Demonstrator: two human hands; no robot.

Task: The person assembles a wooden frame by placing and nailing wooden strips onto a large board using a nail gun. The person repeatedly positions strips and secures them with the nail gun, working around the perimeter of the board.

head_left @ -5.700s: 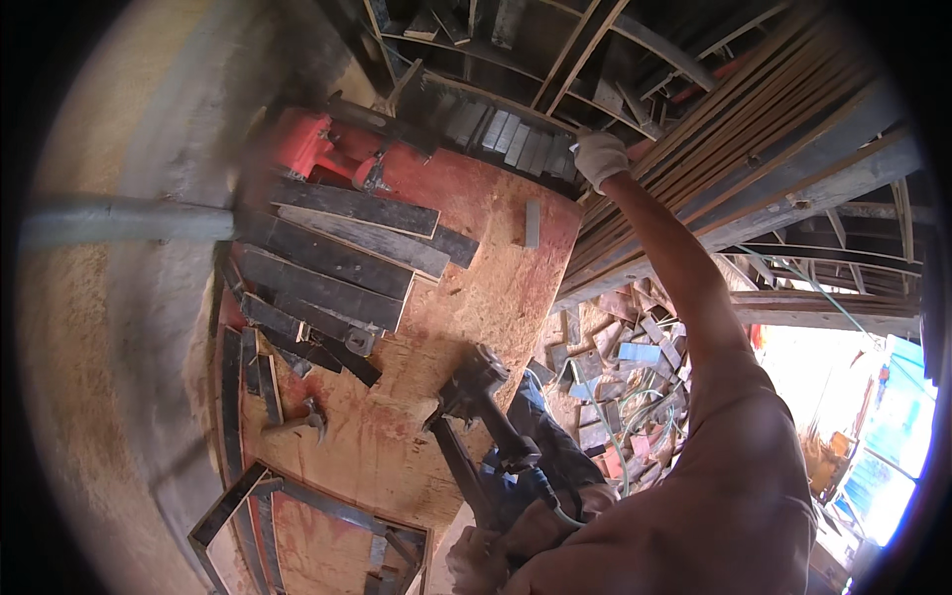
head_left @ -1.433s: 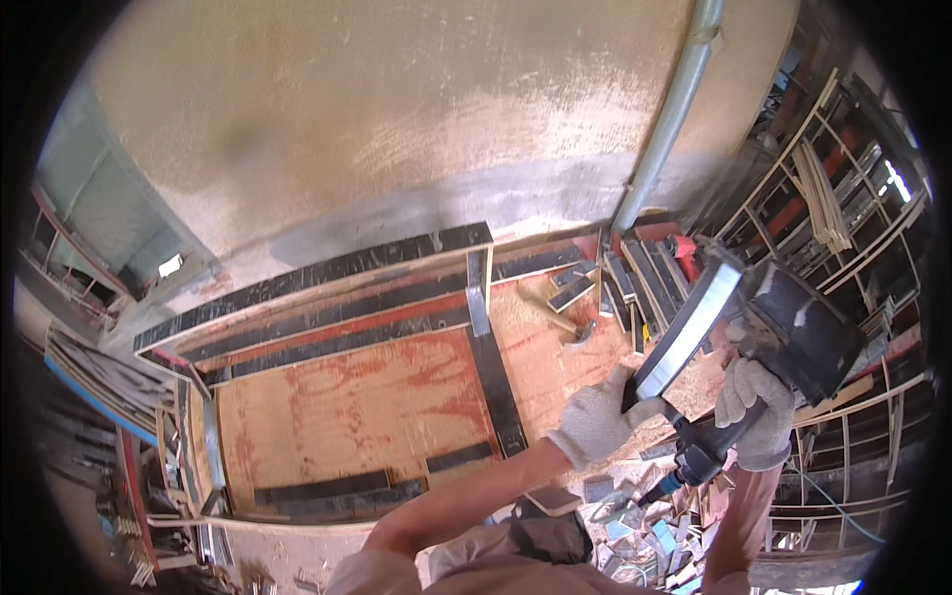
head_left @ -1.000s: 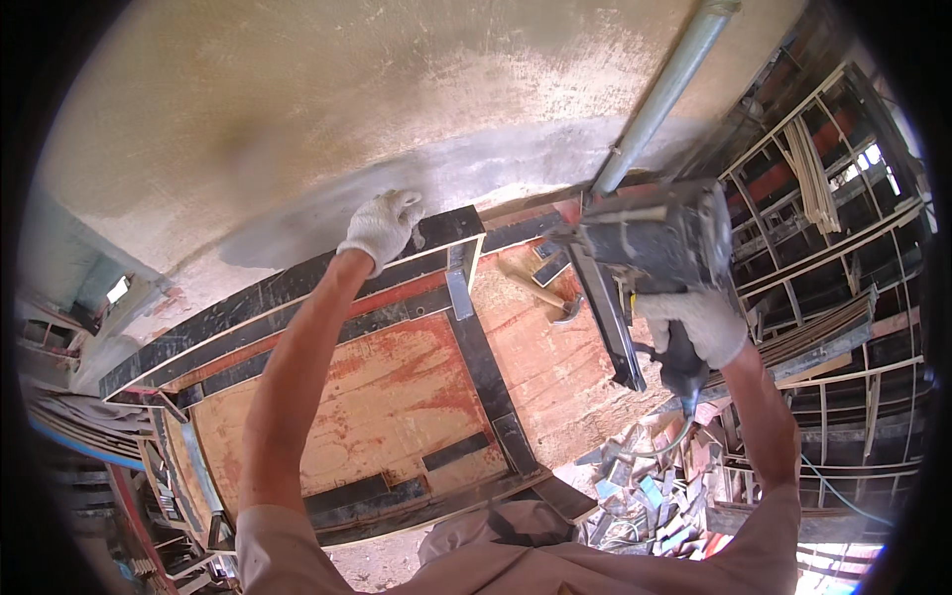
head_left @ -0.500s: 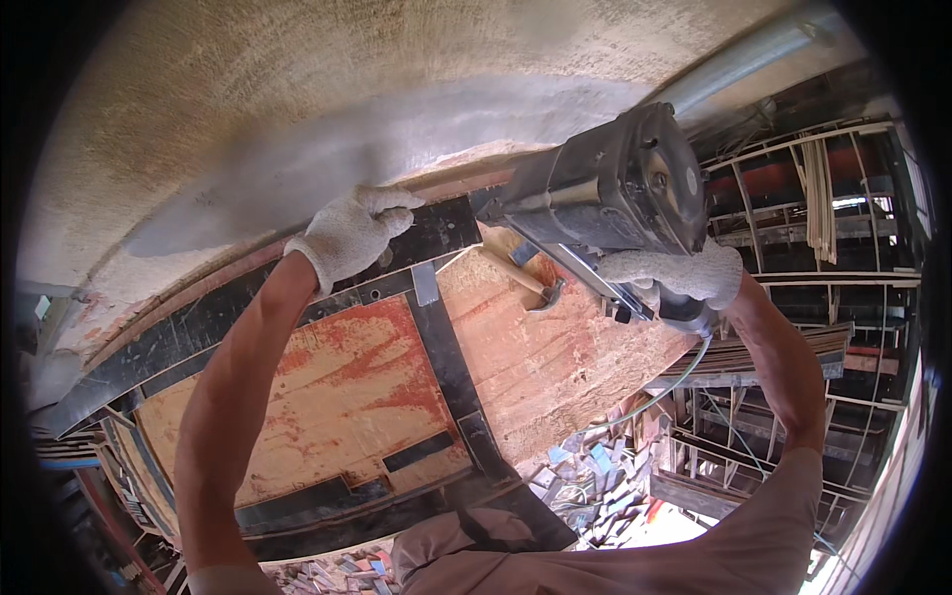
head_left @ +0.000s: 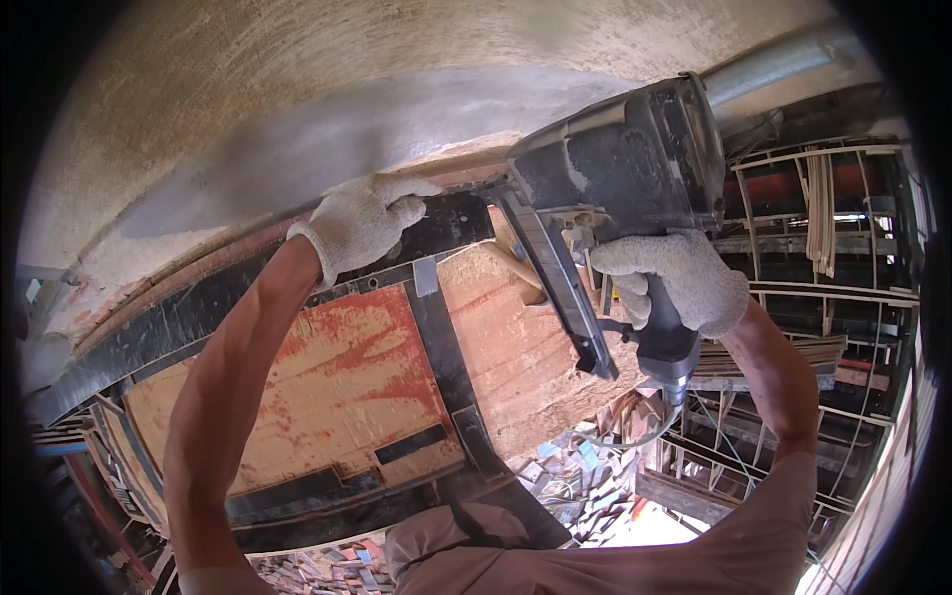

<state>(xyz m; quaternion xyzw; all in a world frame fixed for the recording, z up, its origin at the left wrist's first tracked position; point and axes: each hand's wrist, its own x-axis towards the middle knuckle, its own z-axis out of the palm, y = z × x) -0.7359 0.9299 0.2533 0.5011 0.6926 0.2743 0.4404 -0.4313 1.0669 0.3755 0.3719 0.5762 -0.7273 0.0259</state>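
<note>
My right hand (head_left: 674, 283), in a white knit glove, grips the handle of a large grey pneumatic nail gun (head_left: 615, 169). The gun's nose points at the far edge of the worktable, beside my left hand. My left hand (head_left: 362, 220), also gloved, presses down on a long black strip (head_left: 198, 317) that runs along the far edge of the reddish plywood board (head_left: 337, 367). A second black strip (head_left: 441, 357) crosses the board toward me, meeting the long one under the gun. An air hose (head_left: 645, 431) hangs from the gun's handle.
A pale concrete floor (head_left: 347, 79) and a grey pipe (head_left: 783, 64) lie beyond the table. Metal racks with stacked strips (head_left: 833, 228) stand at the right. Several small offcuts (head_left: 575, 476) litter the ground below the table. More dark strips (head_left: 307, 491) lie near the board's front edge.
My left hand moved from the board's right side to the far black strip and stayed there. The nail gun swung up and closer, its nose now next to my left hand.
</note>
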